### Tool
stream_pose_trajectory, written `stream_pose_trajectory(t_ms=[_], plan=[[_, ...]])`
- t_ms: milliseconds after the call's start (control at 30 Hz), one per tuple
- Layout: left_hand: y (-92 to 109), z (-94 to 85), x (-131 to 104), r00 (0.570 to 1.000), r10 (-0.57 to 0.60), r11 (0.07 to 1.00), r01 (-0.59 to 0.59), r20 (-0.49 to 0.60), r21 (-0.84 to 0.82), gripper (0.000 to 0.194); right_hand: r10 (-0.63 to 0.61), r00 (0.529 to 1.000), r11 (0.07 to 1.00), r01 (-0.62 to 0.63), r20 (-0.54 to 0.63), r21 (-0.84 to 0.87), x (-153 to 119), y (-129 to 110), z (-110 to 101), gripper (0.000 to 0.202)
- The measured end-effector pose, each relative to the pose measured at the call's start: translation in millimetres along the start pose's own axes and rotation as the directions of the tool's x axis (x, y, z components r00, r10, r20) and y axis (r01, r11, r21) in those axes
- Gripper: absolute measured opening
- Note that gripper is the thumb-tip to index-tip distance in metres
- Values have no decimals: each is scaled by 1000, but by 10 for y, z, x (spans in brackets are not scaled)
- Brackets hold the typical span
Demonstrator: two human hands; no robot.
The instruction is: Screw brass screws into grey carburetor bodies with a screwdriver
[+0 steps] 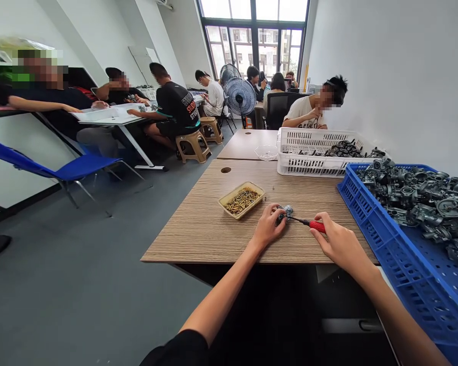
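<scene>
My left hand is closed around a small grey metal part on the wooden table. In my right hand is a screwdriver with a red handle; its dark shaft points left and its tip reaches the metal part. The exact contact spot is too small to make out. Just left of and beyond my left hand sits a cream tray full of small brass-coloured pieces. A few tiny pieces lie on the tabletop near that tray.
At the right stands a blue crate heaped with metal parts. Behind it, a white crate holds more parts, beside a clear dish. A person sits across the table. Others sit further back, near fans.
</scene>
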State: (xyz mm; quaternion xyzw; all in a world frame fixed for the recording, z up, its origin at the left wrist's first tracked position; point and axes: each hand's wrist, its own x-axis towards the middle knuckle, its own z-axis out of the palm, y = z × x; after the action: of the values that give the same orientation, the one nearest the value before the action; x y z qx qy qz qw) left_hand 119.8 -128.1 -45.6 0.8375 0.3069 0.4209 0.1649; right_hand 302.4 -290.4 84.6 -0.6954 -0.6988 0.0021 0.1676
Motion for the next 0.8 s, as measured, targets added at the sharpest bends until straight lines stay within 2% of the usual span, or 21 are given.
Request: stream_pose_trajectory(t_ms=[133,200,367,567,633,700,800], plan=[[-4,10,-5,1000,-9,1000,8,-8,-24,23,-37,999,999,38,-23,39,-3,-12,4,14],[-8,12,-6,1000,-11,1000,11,-6,-18,23,-24,999,1000,25,-22,5,5,-11,15,12],[-9,7,-4,1000,-15,1000,15,6,-5,22,14,999,995,-17,-38,-94,12,10,55,21],[-1,-6,2,1000,-7,1000,8,4,-13,22,-52,998,999,52,-28,-4,-3,-2,47,12],[2,-8,3,1000,-12,1000,12,6,-14,21,-31,999,999,29,-25,-46,2,-8,48,10],[5,-9,3,1000,-16,1000,16,8,-12,21,6,1000,996,-8,-23,-90,6,-7,54,15],[7,-6,3,1000,-15,1000,15,10,-1,22,14,1000,996,-16,-17,-84,1,3,59,19]])
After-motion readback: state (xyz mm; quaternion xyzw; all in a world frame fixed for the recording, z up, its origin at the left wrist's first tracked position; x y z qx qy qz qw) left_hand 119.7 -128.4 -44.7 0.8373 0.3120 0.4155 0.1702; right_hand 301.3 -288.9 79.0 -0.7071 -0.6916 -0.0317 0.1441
